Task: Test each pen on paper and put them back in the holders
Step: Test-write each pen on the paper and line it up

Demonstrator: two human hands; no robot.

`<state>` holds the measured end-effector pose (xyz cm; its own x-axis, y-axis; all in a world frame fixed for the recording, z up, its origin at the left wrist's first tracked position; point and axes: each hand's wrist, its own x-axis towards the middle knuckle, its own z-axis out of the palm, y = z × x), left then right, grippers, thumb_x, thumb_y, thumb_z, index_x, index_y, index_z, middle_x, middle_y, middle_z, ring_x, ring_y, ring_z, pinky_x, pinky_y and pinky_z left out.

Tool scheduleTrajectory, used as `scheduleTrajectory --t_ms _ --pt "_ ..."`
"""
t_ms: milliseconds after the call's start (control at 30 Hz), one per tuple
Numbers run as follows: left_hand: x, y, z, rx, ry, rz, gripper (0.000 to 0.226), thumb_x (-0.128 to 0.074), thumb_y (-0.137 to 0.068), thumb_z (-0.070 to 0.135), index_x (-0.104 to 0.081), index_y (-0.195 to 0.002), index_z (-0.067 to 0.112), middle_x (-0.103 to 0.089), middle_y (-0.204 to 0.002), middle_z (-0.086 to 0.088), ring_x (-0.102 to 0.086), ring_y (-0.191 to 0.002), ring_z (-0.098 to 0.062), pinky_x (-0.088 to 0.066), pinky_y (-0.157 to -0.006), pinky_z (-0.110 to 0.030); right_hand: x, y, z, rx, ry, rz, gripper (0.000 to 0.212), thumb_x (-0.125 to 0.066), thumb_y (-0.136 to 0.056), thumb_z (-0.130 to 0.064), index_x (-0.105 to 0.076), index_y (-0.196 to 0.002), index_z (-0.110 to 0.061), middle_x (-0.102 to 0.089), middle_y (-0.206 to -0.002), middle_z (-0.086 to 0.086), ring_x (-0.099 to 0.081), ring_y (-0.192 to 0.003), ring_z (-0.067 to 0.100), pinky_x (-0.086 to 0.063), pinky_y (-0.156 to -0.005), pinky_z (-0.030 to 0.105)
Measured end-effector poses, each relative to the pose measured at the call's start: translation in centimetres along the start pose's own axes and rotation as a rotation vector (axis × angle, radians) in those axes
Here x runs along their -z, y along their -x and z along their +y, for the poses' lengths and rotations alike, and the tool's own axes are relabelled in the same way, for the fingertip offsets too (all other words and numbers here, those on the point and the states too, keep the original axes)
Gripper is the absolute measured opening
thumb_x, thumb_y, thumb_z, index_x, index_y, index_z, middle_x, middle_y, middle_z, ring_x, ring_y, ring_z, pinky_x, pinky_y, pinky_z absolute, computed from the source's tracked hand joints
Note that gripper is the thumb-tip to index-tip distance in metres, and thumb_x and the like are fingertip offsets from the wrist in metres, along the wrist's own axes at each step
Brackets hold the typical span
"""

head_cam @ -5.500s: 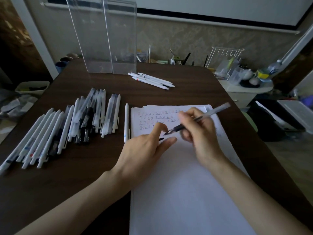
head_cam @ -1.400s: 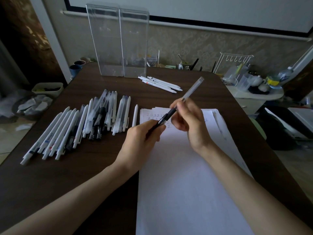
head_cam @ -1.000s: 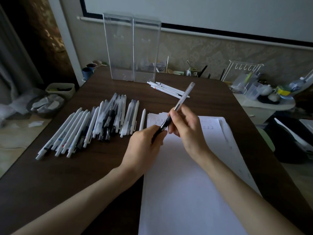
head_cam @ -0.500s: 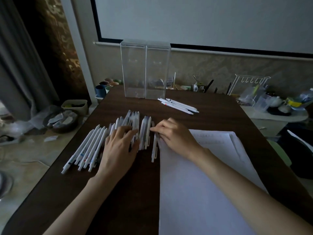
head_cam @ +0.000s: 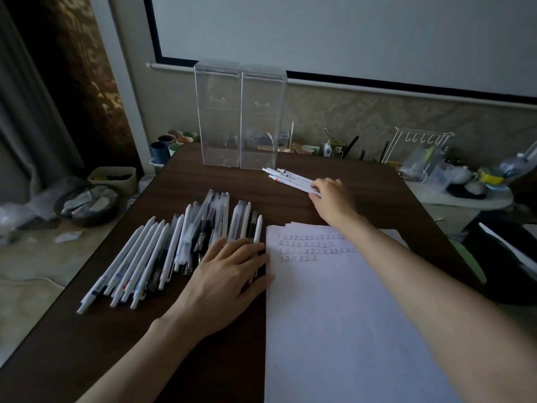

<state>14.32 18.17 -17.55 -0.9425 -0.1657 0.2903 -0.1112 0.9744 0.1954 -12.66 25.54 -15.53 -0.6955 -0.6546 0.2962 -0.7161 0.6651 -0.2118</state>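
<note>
A long row of white and dark pens (head_cam: pixel 139 257) lies on the left half of the dark wooden table (head_cam: pixel 203 359). My left hand (head_cam: pixel 226 274) rests flat on the row's right end, fingers spread. A few white pens (head_cam: pixel 287 177) lie apart near the two tall clear holders (head_cam: pixel 241 117) at the table's far edge. My right hand (head_cam: pixel 334 199) reaches to those pens, its curled fingertips on their near ends; its grip is hidden. The white paper (head_cam: pixel 334 315), with several lines of test marks at its top, lies on the right.
Small cups (head_cam: pixel 168 144) stand beyond the table's far left corner. A white wire rack (head_cam: pixel 418 149) and cluttered containers sit on a side stand at the right. A bowl and a bin are on the floor to the left.
The dark pen both hands held a second ago is out of my hands. My right hand has moved from the row's right end to the small group of white pens. The view has tilted up.
</note>
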Motion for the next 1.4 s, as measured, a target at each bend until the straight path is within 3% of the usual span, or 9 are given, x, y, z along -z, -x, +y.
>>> scheduleTrajectory --t_ms 200,367,500,733,933,1067,1233,1333,1400 --pt "0.0 -0.1 -0.1 -0.019 0.032 0.013 0.055 -0.023 -0.095 0.054 -0.058 -0.124 0.023 -0.054 -0.131 0.008 -0.039 -0.129 -0.012 -0.034 -0.107 -0.041 0.2 0.6 -0.4 -0.007 0.169 0.019 0.017 -0.054 -0.094 -0.017 -0.062 -0.107 -0.011 -0.061 -0.109 0.007 -0.049 -0.105 0.026 -0.038 -0.089 0.037" --pt "0.0 0.1 -0.2 -0.031 0.053 0.033 0.052 -0.029 -0.094 0.051 -0.057 -0.125 0.021 -0.052 -0.132 0.004 -0.037 -0.130 -0.015 -0.030 -0.108 -0.036 3.8 4.9 0.0 0.041 -0.035 0.098 0.013 -0.057 -0.093 -0.017 -0.065 -0.101 -0.013 -0.063 -0.102 0.002 -0.049 -0.095 0.021 -0.030 -0.078 0.029" --pt "0.6 0.0 1.2 -0.095 0.088 0.044 0.049 -0.033 -0.093 0.046 -0.057 -0.125 0.018 -0.052 -0.131 0.000 -0.039 -0.129 -0.016 -0.032 -0.106 -0.034 6.3 10.7 1.8 0.080 -0.042 -0.022 0.009 -0.061 -0.090 -0.015 -0.066 -0.096 -0.013 -0.061 -0.096 0.001 -0.049 -0.091 0.020 -0.037 -0.075 0.032" --pt "0.2 0.2 5.5 -0.334 0.177 -0.228 0.061 -0.026 -0.091 0.059 -0.031 -0.145 0.030 -0.018 -0.154 0.007 -0.009 -0.142 -0.008 -0.008 -0.115 -0.029 5.7 13.8 2.9 0.008 -0.134 -0.120 0.026 -0.053 -0.091 -0.010 -0.062 -0.116 -0.007 -0.059 -0.114 0.009 -0.050 -0.111 0.026 -0.034 -0.092 0.027" --pt "-0.5 0.2 5.5 -0.364 0.147 -0.267 0.063 -0.025 -0.092 0.061 -0.027 -0.146 0.029 -0.018 -0.155 0.006 -0.009 -0.142 -0.005 -0.008 -0.115 -0.031 3.7 12.1 0.2 0.143 -0.230 -0.105 0.029 -0.061 -0.090 -0.018 -0.063 -0.117 -0.008 -0.056 -0.107 0.010 -0.048 -0.104 0.026 -0.038 -0.092 0.033" --pt "-0.6 0.3 5.6 -0.353 0.142 -0.268 0.064 -0.023 -0.092 0.061 -0.025 -0.147 0.029 -0.017 -0.155 0.008 -0.007 -0.142 -0.003 -0.003 -0.114 -0.028 2.8 12.0 0.7 0.180 -0.178 0.008 0.006 -0.054 -0.091 -0.005 -0.059 -0.094 -0.006 -0.057 -0.093 0.011 -0.053 -0.089 0.032 -0.042 -0.077 0.042" --pt "-0.6 0.3 5.4 -0.348 0.151 -0.294 0.064 -0.020 -0.092 0.064 -0.021 -0.147 0.032 -0.013 -0.155 0.011 -0.005 -0.142 -0.002 -0.009 -0.116 -0.032 2.9 12.2 0.7 0.149 -0.175 0.096 0.031 -0.044 -0.090 0.003 -0.055 -0.118 -0.007 -0.049 -0.103 0.014 -0.053 -0.080 0.032 -0.042 -0.068 0.042" --pt "-0.6 0.3 5.4 -0.346 0.149 -0.294 0.064 -0.020 -0.093 0.064 -0.022 -0.147 0.032 -0.013 -0.155 0.011 -0.005 -0.142 -0.003 -0.009 -0.116 -0.033 3.4 12.3 0.6 0.092 -0.146 0.210 0.024 -0.047 -0.092 -0.029 -0.063 -0.094 -0.010 -0.049 -0.090 0.006 -0.052 -0.074 0.026 -0.035 -0.069 0.032" --pt "-0.6 0.3 5.5 -0.345 0.143 -0.299 0.064 -0.019 -0.092 0.064 -0.022 -0.147 0.031 -0.013 -0.155 0.010 -0.004 -0.142 -0.003 -0.008 -0.116 -0.032 3.2 12.3 0.6 0.045 -0.089 0.243 0.050 -0.043 -0.085 -0.061 -0.054 -0.069 -0.015 -0.044 -0.079 0.000 -0.047 -0.068 0.020 -0.032 -0.071 0.032"
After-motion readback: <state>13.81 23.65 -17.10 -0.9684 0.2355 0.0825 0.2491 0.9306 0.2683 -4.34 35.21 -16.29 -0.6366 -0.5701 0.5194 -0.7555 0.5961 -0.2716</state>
